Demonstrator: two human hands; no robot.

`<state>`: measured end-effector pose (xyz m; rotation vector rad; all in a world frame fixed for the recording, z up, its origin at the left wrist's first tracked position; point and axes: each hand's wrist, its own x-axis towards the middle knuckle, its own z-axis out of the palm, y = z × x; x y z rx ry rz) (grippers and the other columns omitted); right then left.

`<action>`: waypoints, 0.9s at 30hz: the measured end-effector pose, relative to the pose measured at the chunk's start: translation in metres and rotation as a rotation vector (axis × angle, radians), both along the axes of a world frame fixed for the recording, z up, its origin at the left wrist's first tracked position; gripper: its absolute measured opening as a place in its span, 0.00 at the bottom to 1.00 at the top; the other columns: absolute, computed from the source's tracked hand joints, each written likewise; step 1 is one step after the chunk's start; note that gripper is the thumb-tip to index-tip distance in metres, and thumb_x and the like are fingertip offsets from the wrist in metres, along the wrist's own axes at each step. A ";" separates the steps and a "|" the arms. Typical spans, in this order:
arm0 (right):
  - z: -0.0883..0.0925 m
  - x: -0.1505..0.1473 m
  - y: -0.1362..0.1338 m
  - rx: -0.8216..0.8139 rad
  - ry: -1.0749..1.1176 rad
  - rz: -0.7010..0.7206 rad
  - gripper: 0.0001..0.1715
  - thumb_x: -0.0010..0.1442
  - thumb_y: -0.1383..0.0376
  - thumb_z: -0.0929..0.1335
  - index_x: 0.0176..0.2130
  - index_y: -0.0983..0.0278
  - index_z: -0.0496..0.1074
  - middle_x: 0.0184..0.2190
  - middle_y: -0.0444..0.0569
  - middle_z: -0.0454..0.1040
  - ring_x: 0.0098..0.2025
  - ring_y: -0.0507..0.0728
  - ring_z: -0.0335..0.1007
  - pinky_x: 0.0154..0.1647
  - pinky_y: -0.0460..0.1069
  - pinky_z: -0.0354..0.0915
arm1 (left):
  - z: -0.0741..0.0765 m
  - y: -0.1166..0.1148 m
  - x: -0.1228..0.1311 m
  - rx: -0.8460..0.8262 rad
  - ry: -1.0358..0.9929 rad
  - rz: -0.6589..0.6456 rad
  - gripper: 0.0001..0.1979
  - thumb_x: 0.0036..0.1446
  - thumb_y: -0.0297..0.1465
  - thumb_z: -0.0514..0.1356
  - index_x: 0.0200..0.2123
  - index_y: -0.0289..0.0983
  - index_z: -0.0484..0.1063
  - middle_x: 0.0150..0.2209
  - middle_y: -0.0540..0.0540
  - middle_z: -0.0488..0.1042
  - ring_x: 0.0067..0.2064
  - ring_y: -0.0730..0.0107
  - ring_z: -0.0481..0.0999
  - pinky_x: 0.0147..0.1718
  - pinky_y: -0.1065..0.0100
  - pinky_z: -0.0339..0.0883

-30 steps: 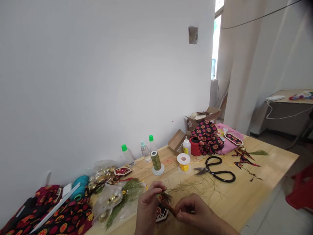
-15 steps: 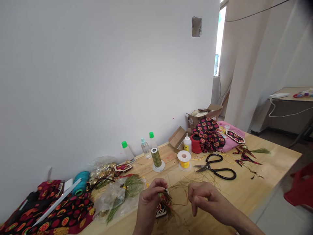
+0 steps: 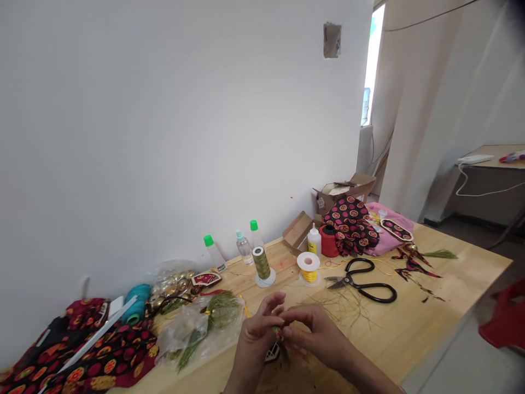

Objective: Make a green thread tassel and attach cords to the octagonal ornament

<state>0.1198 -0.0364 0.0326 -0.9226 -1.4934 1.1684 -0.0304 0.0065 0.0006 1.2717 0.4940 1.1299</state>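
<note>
My left hand (image 3: pixel 257 331) is closed at the fingertips around a small fabric ornament with threads (image 3: pixel 280 335), red and green, mostly covered by the fingers. My right hand (image 3: pixel 314 332) meets it from the right, thumb and forefinger pinched at the same ornament. Whether a thread runs between these fingertips is too small to tell. Beneath the hands, a dark piece with a white lattice edge (image 3: pixel 271 353) partly shows. Loose green threads (image 3: pixel 348 306) lie on the table just beyond my right hand.
Black-handled scissors (image 3: pixel 361 282) lie at the right, beside a yellow thread spool (image 3: pixel 308 269). An olive thread cone (image 3: pixel 261 262) and several bottles stand near the wall. Plastic bags with green tassels (image 3: pixel 221 309) and patterned cloth (image 3: pixel 118 350) lie left; a cardboard box (image 3: pixel 301 230) stands behind.
My right hand has moved left and closed its fingertips at the ornament beside my left hand. The left hand still holds it, and the view has shifted slightly.
</note>
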 end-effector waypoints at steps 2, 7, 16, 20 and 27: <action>0.000 0.001 0.001 -0.035 0.039 -0.018 0.12 0.51 0.60 0.65 0.31 0.65 0.75 0.27 0.46 0.75 0.32 0.54 0.70 0.36 0.47 0.63 | 0.002 -0.001 0.003 -0.068 0.024 0.014 0.03 0.41 0.28 0.64 0.24 0.41 0.77 0.46 0.45 0.70 0.51 0.57 0.63 0.46 0.62 0.59; 0.009 0.010 -0.002 -0.030 -0.083 -0.219 0.11 0.50 0.63 0.66 0.27 0.67 0.75 0.26 0.48 0.75 0.30 0.54 0.69 0.34 0.47 0.63 | 0.014 -0.008 0.010 -0.446 0.024 0.024 0.11 0.45 0.34 0.61 0.34 0.38 0.75 0.38 0.42 0.75 0.37 0.64 0.74 0.37 0.66 0.65; 0.007 0.017 -0.003 0.171 -0.464 -0.483 0.09 0.51 0.67 0.64 0.24 0.65 0.72 0.21 0.45 0.71 0.25 0.51 0.62 0.27 0.46 0.57 | 0.020 -0.008 0.011 -0.371 0.248 0.086 0.11 0.41 0.35 0.64 0.29 0.35 0.77 0.25 0.46 0.77 0.27 0.70 0.72 0.32 0.71 0.64; 0.007 0.015 -0.003 0.194 -0.494 -0.506 0.09 0.51 0.67 0.63 0.23 0.64 0.71 0.20 0.45 0.70 0.24 0.51 0.61 0.26 0.46 0.56 | 0.018 -0.008 0.011 -0.361 0.284 0.022 0.12 0.42 0.35 0.63 0.32 0.35 0.76 0.26 0.45 0.77 0.29 0.69 0.72 0.31 0.70 0.63; 0.007 0.012 -0.002 0.185 -0.533 -0.493 0.08 0.50 0.67 0.64 0.22 0.64 0.70 0.19 0.44 0.69 0.24 0.51 0.60 0.26 0.45 0.55 | 0.020 -0.010 0.010 -0.298 0.321 -0.048 0.13 0.45 0.35 0.61 0.33 0.33 0.76 0.25 0.45 0.75 0.30 0.69 0.70 0.29 0.72 0.61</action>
